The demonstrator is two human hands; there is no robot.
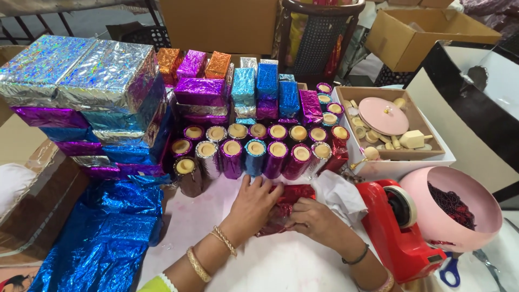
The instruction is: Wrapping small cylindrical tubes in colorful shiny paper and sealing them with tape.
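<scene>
A cluttered white worktable (281, 265) holds rows of foil-wrapped cylinders (254, 154). Both hands clamp one red foil-wrapped piece (286, 203) lying between them, long axis left-right; the left hand (254, 203) presses its top, the right hand (313, 216) grips its near edge.

Cardboard boxes (432, 32) and a dark mesh chair (323, 38) stand behind the worktable (281, 259).

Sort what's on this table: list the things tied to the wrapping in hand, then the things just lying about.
In hand:
left hand
right hand
red foil piece
red tape dispenser
foil-wrapped cylinders
blue foil sheets

Lying about:
pink bowl
tray of wooden parts
cardboard box
blue-handled scissors
</scene>
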